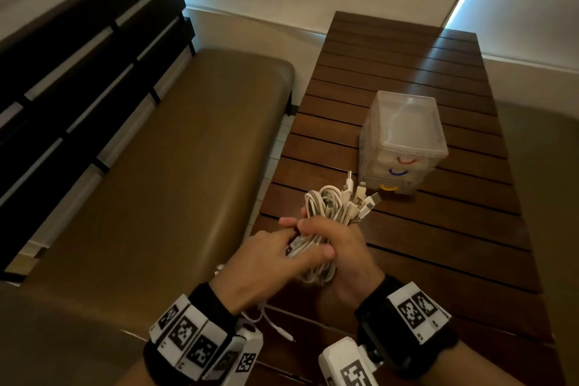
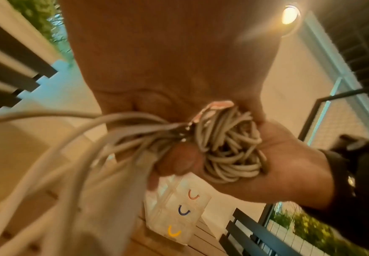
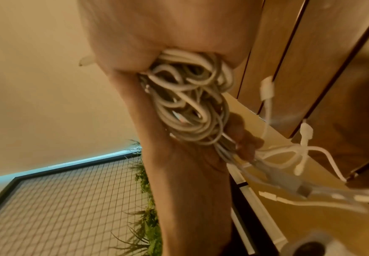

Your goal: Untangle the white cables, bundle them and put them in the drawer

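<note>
Low in the middle of the head view, both hands meet over the near end of the slatted wooden counter. The right hand has its grip clenched around a bundle of white cables: the looped strands run through the fist, and a cluster of connector ends fans out above it, pointing toward the upper right of the frame. The left hand comes in from the left, its thumb and fingers pinching the cables at the lower part of the bundle, right against the right hand's fingers.

From the left wrist view the coil shows as a dense nest of loops cupped in the right hand's palm, with several loose strands trailing off to the lower left, blurred. The right wrist view shows the same loops packed under the right hand, and connector ends dangling to the lower right.

A loose white cable end hangs below the left wrist at the lower middle of the head view.

A small translucent drawer unit stands on the counter, right of centre, just beyond the connector tips. Its three drawers, with red, blue and yellow handles from top to bottom, are all closed.

A brown padded bench fills the left of the frame.
</note>
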